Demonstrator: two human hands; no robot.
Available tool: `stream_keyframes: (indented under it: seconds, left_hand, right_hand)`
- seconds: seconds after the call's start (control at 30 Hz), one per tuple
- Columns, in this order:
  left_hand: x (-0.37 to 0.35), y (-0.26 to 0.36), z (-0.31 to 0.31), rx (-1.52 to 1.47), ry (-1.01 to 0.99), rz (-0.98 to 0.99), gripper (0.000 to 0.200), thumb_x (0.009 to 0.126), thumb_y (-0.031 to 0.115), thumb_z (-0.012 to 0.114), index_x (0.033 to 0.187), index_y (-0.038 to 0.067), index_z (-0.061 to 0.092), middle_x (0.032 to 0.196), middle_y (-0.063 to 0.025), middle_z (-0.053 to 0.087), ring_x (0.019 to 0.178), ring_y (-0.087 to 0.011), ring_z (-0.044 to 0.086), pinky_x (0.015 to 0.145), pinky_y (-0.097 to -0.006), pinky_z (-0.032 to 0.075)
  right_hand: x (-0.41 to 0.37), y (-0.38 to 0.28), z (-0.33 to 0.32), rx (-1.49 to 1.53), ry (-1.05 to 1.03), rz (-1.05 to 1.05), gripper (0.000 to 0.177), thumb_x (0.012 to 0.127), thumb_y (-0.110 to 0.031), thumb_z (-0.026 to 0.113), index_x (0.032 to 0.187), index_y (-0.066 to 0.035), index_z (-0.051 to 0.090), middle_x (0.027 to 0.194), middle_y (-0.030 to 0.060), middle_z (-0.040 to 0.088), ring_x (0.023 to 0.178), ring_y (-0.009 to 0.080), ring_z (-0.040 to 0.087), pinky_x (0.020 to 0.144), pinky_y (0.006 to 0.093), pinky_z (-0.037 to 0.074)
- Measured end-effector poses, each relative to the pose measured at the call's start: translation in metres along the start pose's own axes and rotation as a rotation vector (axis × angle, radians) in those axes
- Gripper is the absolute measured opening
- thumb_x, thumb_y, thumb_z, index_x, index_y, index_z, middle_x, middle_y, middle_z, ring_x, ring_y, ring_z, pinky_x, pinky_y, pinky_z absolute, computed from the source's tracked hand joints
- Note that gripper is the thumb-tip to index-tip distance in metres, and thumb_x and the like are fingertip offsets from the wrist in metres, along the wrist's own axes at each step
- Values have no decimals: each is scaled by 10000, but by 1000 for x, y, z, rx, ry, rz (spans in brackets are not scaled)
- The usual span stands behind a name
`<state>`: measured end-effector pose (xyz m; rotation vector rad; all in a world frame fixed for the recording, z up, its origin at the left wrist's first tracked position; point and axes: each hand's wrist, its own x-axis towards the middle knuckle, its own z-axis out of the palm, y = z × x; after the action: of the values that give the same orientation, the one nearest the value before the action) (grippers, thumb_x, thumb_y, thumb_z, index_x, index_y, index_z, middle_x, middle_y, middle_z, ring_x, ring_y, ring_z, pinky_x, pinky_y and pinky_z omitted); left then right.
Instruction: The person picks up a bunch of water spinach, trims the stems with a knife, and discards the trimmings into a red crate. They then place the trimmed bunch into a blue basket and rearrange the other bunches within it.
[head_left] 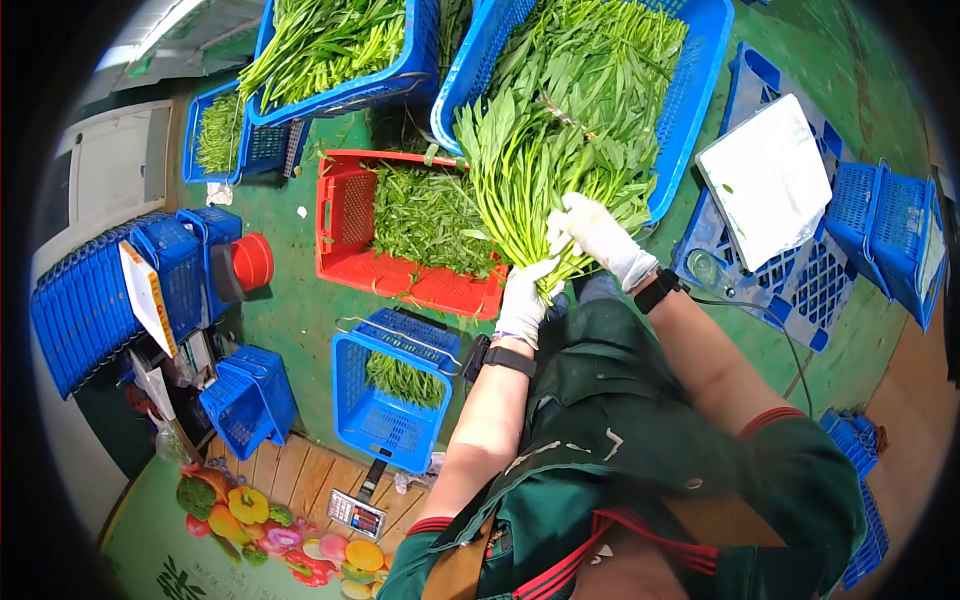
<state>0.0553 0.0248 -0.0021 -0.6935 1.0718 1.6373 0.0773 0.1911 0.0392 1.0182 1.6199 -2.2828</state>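
Note:
A bunch of water spinach (515, 190), with long pale stems and narrow green leaves, is held in front of me. My left hand (525, 302), in a white glove, is closed around the lower stem ends. Higher on the right side of the stems, my gloved right hand (598, 236) is closed on the same bunch. The leaves fan out over the near edge of a large blue crate (708, 95) full of the same greens. Below and left of it sits a red crate (345, 262) with loose leaves and trimmings.
A blue crate (350, 415) with a few greens stands near a scale display (357, 514). More filled crates (425, 40) are at the upper left. On the right, a white board (768, 175) lies on a blue pallet (745, 75). Stacked blue crates (90, 300) line the left.

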Motion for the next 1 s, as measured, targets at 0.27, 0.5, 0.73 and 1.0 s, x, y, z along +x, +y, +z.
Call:
stream_keyframes:
  seconds: [0.27, 0.5, 0.73, 1.0]
  left_hand:
    - [-1, 3, 5, 42, 89, -48, 244, 770, 105, 683, 1006, 61, 641, 906, -33, 672, 741, -135, 639, 555, -266, 507]
    - [-7, 8, 13, 48, 86, -30, 295, 751, 101, 704, 1036, 90, 632, 929, -27, 670, 766, -144, 633, 561, -273, 484]
    - [-5, 4, 8, 49, 71, -31, 269, 771, 56, 662, 1036, 77, 622, 923, -31, 668, 750, -148, 633, 573, -289, 509]
    - [11, -8, -6, -38, 39, 57, 274, 763, -15, 607, 1030, 46, 591, 900, -73, 661, 686, -194, 649, 528, -308, 543]
  right_hand:
    - [9, 3, -10, 721, 114, -13, 179, 902, -101, 488, 742, -109, 408, 646, 6, 455, 471, 87, 403, 405, 219, 287]
    - [-13, -51, 2, 241, 187, -206, 122, 856, -134, 557, 789, -81, 470, 636, -5, 498, 490, 77, 450, 451, 214, 342]
    - [-8, -14, 18, -839, 342, -168, 500, 805, -479, 630, 857, 7, 526, 667, 143, 616, 624, 244, 635, 552, 331, 492]
    - [1, 30, 36, -1159, 278, -307, 326, 815, -355, 605, 775, -39, 537, 632, 132, 600, 607, 295, 622, 534, 385, 489]
